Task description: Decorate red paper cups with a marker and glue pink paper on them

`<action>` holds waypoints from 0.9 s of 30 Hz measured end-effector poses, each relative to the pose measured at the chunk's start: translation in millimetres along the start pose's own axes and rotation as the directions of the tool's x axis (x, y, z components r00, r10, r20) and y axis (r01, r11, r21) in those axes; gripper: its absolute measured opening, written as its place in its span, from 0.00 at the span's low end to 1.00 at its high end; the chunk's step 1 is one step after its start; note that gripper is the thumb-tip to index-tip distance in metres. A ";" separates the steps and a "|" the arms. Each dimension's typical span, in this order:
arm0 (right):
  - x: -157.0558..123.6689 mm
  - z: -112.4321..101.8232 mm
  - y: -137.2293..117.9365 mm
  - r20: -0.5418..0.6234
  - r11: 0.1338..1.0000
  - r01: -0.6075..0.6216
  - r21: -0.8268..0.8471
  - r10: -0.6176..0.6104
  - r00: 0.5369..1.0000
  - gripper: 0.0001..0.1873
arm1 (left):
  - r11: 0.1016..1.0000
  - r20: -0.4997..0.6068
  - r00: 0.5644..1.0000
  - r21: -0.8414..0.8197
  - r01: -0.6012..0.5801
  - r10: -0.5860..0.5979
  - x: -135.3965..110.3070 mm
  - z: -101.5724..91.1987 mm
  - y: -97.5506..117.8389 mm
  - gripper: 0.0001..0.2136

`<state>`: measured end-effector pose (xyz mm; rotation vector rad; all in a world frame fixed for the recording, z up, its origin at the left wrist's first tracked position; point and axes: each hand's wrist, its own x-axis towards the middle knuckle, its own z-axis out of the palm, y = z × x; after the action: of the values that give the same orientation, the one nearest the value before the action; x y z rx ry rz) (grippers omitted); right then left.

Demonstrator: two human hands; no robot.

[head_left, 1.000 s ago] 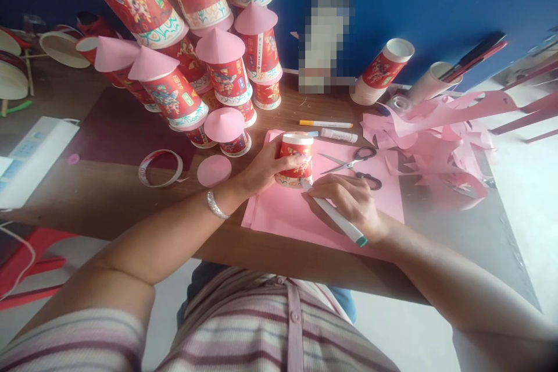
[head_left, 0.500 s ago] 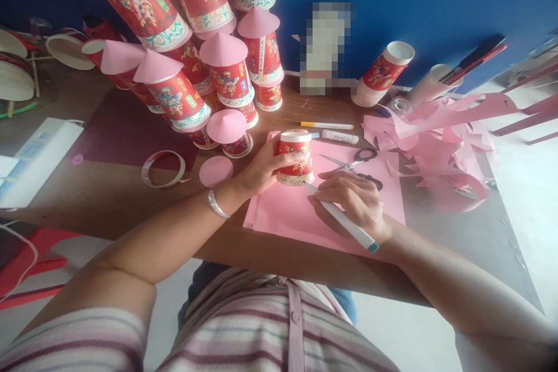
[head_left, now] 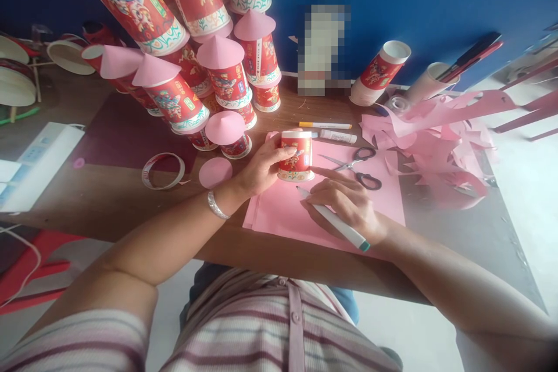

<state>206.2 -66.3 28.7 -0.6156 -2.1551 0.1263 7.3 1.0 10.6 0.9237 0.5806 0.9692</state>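
A red paper cup [head_left: 297,158] with a printed figure and a patterned white band at its lower edge is in my left hand [head_left: 260,167], thumb across its front. My right hand [head_left: 349,200] grips a white marker pen [head_left: 337,222] with a green end. The marker's tip points up and left, just below the cup's lower rim and apart from it. Beneath both hands lie pink paper sheets [head_left: 279,212]. Scissors [head_left: 349,164] with dark handles lie spread on the sheets, right of the cup. The fingers behind the cup are hidden.
Stacked red cups with pink cone tops [head_left: 221,53] stand at the back left. A tape roll [head_left: 163,171] and a pink paper disc [head_left: 215,173] lie left. A yellow marker [head_left: 325,125] and a glue stick [head_left: 337,136] lie behind the cup. Pink scraps [head_left: 440,151] spread right.
The marker's tip has moved left and slightly down, away from the cup's lower rim. My right hand has shifted left with it, uncovering more of the scissors. The cup has risen slightly.
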 end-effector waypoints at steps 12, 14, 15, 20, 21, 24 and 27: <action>-1.8 0.8 1.3 -0.051 0.998 0.035 -0.045 -0.037 0.998 0.11 | 0.995 -0.001 1.000 0.103 0.017 -0.017 1.4 0.4 -1.6 0.19; -2.1 0.1 2.5 -0.067 0.997 0.028 -0.076 -0.033 0.997 0.12 | 0.995 -0.011 1.000 0.097 0.031 -0.030 0.3 1.4 0.3 0.19; -2.3 -0.1 3.0 -0.066 0.996 0.025 -0.086 -0.031 0.997 0.12 | 0.994 -0.012 0.999 0.098 0.037 -0.036 -0.2 1.6 1.1 0.19; -3.3 0.3 4.2 -0.063 0.995 0.021 -0.099 -0.027 0.998 0.10 | 0.994 0.010 0.999 0.100 0.048 -0.050 -0.1 0.7 1.5 0.18; -3.4 0.6 4.2 -0.065 0.995 0.020 -0.099 -0.027 0.998 0.10 | 0.994 0.012 0.999 0.101 0.045 -0.046 0.2 0.4 1.1 0.18; -3.3 1.3 4.2 -0.061 0.995 0.011 -0.097 -0.017 0.998 0.09 | 0.994 0.014 0.999 0.100 0.037 -0.038 1.2 -0.2 -0.1 0.17; -2.8 1.5 4.0 -0.049 0.997 0.001 -0.083 -0.005 0.999 0.09 | 0.996 0.008 1.000 0.089 0.026 -0.027 2.0 -0.5 -1.5 0.18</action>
<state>208.0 -64.0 24.5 -0.6564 -2.1217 0.0193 8.5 2.5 9.0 0.9965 0.6309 0.9211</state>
